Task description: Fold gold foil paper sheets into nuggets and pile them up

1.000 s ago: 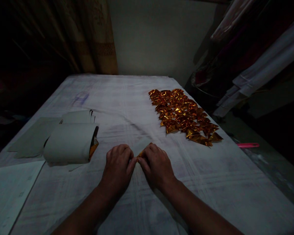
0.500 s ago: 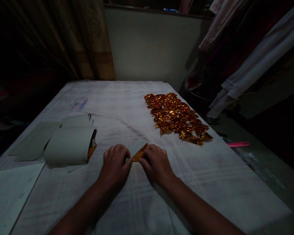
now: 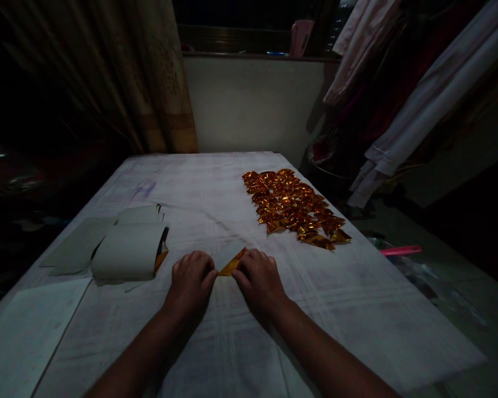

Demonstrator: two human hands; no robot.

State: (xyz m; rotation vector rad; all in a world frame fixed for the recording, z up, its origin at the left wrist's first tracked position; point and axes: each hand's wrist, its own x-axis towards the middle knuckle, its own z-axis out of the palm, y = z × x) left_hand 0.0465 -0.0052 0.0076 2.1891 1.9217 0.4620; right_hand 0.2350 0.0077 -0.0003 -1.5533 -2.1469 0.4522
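Observation:
Between my hands, just above the cloth-covered table (image 3: 249, 342), is a folded sheet of gold foil paper (image 3: 231, 265), its gold side showing as a slanted triangle. My left hand (image 3: 193, 276) has its fingers curled, with thumb and fingertips pinching the paper's left corner. On the other side my right hand (image 3: 257, 276) is closed on the right part of the paper, thumb in front and fingers behind. To the far right of the hands lie several folded gold foil pieces (image 3: 292, 207) set close together in rows.
At left, a curled stack of pale-backed paper (image 3: 126, 251) rests by flat sheets (image 3: 78, 243). A large white sheet (image 3: 33, 331) lies at the near left edge. Clothes (image 3: 415, 116) hang at right. A pink mug (image 3: 301, 37) stands on the window ledge.
The view has tilted upward, bringing the mug on the ledge into sight. Between my hands, more of the gold side shows, and the pale flap behind it has shrunk.

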